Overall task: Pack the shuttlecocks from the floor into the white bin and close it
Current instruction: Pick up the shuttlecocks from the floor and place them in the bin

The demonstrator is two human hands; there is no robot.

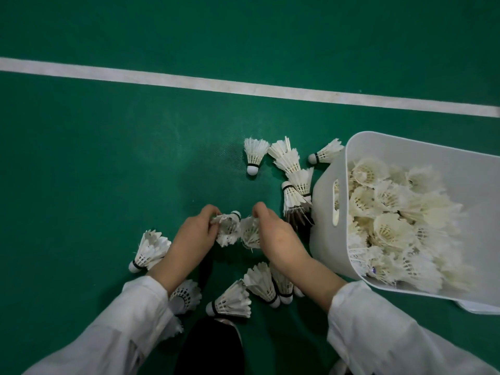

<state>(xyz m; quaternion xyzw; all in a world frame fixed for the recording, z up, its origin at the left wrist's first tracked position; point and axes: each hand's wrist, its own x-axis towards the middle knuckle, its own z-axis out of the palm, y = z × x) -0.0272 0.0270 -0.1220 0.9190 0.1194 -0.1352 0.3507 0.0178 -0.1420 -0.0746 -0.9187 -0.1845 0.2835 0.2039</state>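
Low over the green floor, my left hand (192, 234) grips a worn white shuttlecock (228, 229) by its feathers. Right beside it, my right hand (273, 234) curls round a second shuttlecock (249, 233), and the two shuttlecocks touch. The white bin (324, 212) stands open at the right, tilted in view and heaped with several shuttlecocks (389, 223). More shuttlecocks lie loose on the floor: one alone (253, 155) further out, a cluster (293, 180) against the bin's left wall, one (150, 250) at my left wrist, and several (259, 288) between my forearms.
A white court line (243, 86) crosses the floor further out. A flat white piece, perhaps the bin's lid (479, 307), pokes out under the bin's near right corner. My dark-clothed knee (213, 345) is at the bottom middle, between my white sleeves.
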